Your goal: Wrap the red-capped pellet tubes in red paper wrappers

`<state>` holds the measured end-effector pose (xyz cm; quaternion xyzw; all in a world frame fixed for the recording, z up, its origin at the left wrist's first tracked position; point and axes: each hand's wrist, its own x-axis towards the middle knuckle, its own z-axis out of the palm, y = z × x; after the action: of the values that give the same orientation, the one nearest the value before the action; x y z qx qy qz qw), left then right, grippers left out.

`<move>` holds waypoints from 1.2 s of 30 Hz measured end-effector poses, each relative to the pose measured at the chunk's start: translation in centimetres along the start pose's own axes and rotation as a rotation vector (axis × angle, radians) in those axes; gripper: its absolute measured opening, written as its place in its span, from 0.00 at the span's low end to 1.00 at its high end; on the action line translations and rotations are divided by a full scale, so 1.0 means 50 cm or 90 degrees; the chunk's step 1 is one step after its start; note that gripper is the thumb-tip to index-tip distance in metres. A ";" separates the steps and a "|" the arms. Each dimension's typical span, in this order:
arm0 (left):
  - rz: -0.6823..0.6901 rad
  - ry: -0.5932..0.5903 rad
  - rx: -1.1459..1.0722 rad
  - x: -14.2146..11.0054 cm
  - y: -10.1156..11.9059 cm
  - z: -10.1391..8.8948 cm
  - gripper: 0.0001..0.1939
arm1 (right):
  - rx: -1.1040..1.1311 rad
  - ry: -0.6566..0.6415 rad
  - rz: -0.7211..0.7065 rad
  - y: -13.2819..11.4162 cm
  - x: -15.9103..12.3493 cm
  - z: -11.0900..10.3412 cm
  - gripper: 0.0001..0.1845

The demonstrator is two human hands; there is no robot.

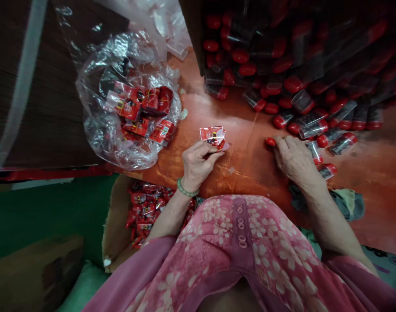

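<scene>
Between the thumb and fingers of my left hand (199, 162) is a small stack of red printed cards (212, 133), held above the table. My right hand (293, 158) is closed over a red-capped tube (270, 141); only its red end shows past the fingertips, and the rest is hidden under my palm. Just beyond and beside that hand lie loose clear tubes with red caps, one of them a tube (343, 143) on its side. To the left of my left hand, an open clear plastic bag (97, 130) holds more bundles of red cards (131, 108).
A dark bin (191, 26) at the back right spills a heap of red-capped tubes onto the orange table (246, 169). Below the table's left edge stands a cardboard box (115, 216) with many red packed pieces. A dark cloth (350, 203) lies by my right forearm.
</scene>
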<state>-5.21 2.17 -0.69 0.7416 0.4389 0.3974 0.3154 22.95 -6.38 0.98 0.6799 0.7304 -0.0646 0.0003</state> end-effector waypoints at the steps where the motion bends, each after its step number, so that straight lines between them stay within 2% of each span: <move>1: 0.000 -0.007 -0.023 -0.004 0.006 -0.002 0.06 | 0.061 0.007 -0.001 -0.001 0.001 -0.004 0.22; 5: -0.005 -0.055 -0.097 -0.013 0.028 -0.011 0.03 | 0.355 0.040 -0.045 -0.029 0.007 -0.034 0.17; 7: -0.012 -0.078 -0.119 -0.018 0.035 -0.012 0.03 | 0.445 0.026 -0.075 -0.048 0.012 -0.051 0.16; 10: -0.036 -0.092 -0.150 -0.028 0.042 -0.006 0.04 | 0.497 -0.001 -0.081 -0.066 0.019 -0.070 0.15; 15: -0.099 -0.062 -0.182 -0.047 0.047 0.007 0.08 | 0.550 -0.011 -0.096 -0.069 0.018 -0.081 0.16; 18: -0.097 -0.067 -0.181 -0.049 0.047 0.008 0.08 | 0.558 -0.019 -0.136 -0.068 0.016 -0.087 0.15; 26: 0.029 -0.048 -0.200 -0.040 0.044 0.012 0.09 | 0.487 -0.072 -0.217 -0.075 0.022 -0.105 0.16; 36: -0.042 -0.136 -0.211 -0.046 0.035 0.014 0.09 | 0.293 -0.215 -0.226 -0.066 0.024 -0.113 0.21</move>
<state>-4.59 -0.70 -0.30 0.7028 0.3553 0.3725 0.4910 20.10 -4.89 6.81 0.5039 0.7933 -0.3388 -0.0433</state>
